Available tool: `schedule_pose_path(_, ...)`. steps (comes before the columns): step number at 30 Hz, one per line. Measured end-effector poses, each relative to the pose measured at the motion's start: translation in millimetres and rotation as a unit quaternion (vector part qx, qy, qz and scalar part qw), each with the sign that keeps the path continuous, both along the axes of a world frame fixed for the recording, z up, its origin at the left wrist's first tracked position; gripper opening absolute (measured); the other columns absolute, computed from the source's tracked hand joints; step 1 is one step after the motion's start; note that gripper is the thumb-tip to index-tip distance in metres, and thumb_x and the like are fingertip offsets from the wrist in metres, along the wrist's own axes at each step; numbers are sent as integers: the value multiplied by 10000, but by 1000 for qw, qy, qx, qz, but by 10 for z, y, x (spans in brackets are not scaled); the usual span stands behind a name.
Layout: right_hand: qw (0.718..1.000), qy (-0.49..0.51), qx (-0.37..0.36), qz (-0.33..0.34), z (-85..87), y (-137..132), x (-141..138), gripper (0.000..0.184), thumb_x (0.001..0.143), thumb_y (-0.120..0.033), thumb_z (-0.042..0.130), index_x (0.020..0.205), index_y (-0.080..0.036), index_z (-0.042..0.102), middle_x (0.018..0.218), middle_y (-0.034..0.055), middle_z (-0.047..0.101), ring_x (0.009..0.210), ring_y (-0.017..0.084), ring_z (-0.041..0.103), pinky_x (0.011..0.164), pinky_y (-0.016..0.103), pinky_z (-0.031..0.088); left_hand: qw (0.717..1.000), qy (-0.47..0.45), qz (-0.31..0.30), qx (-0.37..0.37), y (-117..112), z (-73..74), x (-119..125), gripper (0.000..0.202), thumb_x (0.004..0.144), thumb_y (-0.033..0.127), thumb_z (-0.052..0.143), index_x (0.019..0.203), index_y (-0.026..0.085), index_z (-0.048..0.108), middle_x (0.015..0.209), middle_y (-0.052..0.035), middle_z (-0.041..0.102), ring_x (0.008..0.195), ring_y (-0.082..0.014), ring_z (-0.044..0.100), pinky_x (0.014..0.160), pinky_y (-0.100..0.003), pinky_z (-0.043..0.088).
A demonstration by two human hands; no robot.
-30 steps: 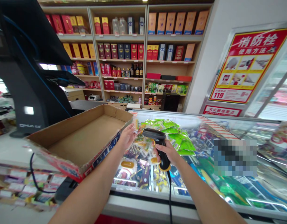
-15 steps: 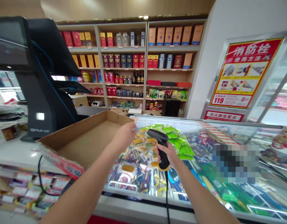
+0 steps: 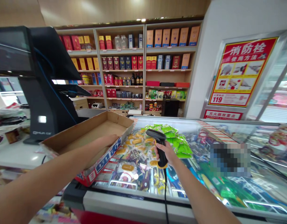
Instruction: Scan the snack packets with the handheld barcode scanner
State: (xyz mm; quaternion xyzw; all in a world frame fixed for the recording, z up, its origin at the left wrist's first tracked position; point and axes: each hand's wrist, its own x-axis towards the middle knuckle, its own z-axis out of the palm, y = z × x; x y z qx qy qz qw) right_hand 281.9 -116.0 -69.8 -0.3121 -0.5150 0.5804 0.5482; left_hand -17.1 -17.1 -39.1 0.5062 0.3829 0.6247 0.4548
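Observation:
My right hand (image 3: 168, 153) is closed round the grip of a black barcode scanner (image 3: 157, 137) with a yellow base, its cable hanging down toward me. The scanner is held above the glass lid of a chest freezer (image 3: 138, 199), over yellow and green snack packets (image 3: 178, 143). My left hand (image 3: 110, 139) reaches over the front wall into an open, shallow cardboard box (image 3: 87, 132) resting partly on the counter and partly on the freezer. Its fingers are tucked low inside the box and do not show clearly.
A black checkout terminal (image 3: 40, 93) stands on the white counter at left. Shelves of boxed goods and bottles (image 3: 134, 62) fill the back wall. A red fire-hydrant poster (image 3: 241, 71) hangs on the right. More packaged goods lie under the freezer glass.
My left hand has moved left from beside the scanner, where it held a small packet, and down into the cardboard box. The scanner hand has stayed almost still.

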Motion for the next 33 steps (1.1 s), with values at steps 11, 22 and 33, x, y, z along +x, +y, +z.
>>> schedule_pose_path(11,1000,-7,-6,3,-1,-3,-8,341,686,-413,727,849,-149,584,525,-36,580,369,101,509,373,229,459,966,254,45,-31,310,-82,-465,325,693,180,696,469,224,465,418,20,386,681,-236,654,794,-302,515)
schedule_pose_path(22,1000,-11,-13,9,-10,12,11,359,676,-420,726,866,-154,578,530,-34,588,365,105,516,362,221,443,977,189,2,-102,130,891,-192,232,598,-51,675,710,149,640,580,-21,615,597,-204,642,648,-301,526)
schedule_pose_path(33,1000,15,-2,15,-14,-9,16,361,685,-412,723,892,-158,571,541,-35,592,369,98,515,369,218,457,982,-99,-161,-13,-574,83,856,554,589,-66,664,1072,204,646,822,-17,695,623,-117,640,576,-169,489)
